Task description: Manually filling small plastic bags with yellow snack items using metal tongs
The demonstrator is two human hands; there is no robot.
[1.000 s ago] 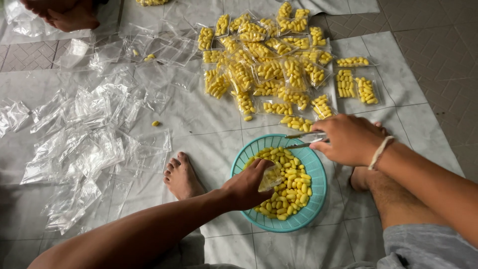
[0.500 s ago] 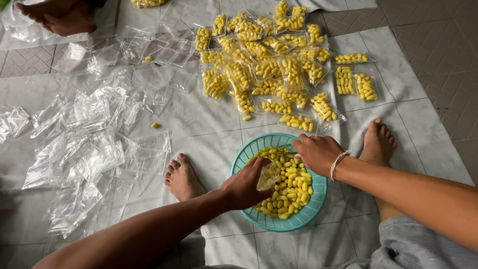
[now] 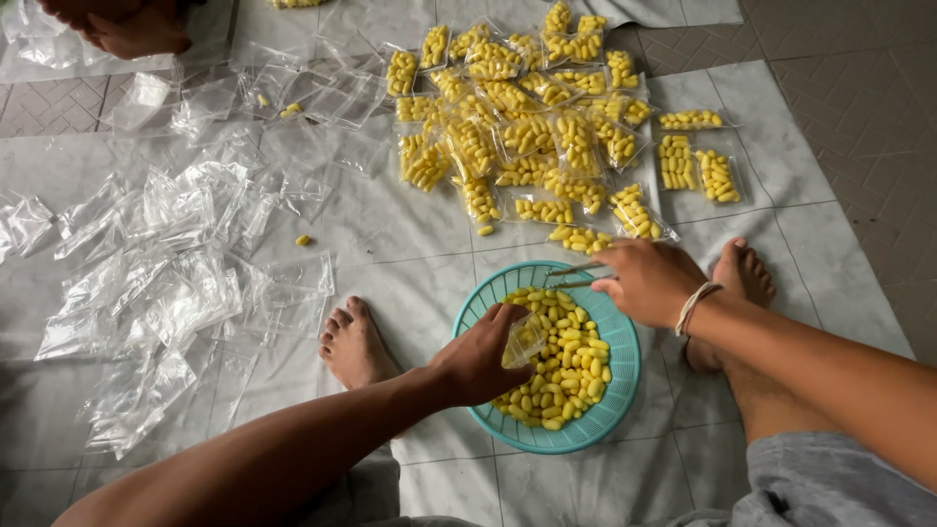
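Bag [image 3: 524,341] of clear plastic, small and empty-looking, pinched in the left hand [image 3: 480,357] over the yellow pieces [image 3: 560,355] in the teal basket [image 3: 622,388].

The left fingers are closed on the bag's edge, and its mouth looks barely parted, so pieces fed in could miss and roll off onto the grey sheet [image 3: 410,234], where one stray piece [image 3: 304,239] already lies. The right hand [image 3: 649,281] sits at the basket's far rim, curled around thin metal tongs [image 3: 578,268]; I cannot tell whether they hold a piece, and a loose pinch could drop one. Leaning on the rim could tip the light basket. Filled bags [image 3: 532,122] lie just beyond, empty bags [image 3: 166,283] well to the left, bare feet [image 3: 354,344] close by, another person's hand [image 3: 127,24] at the top corner.
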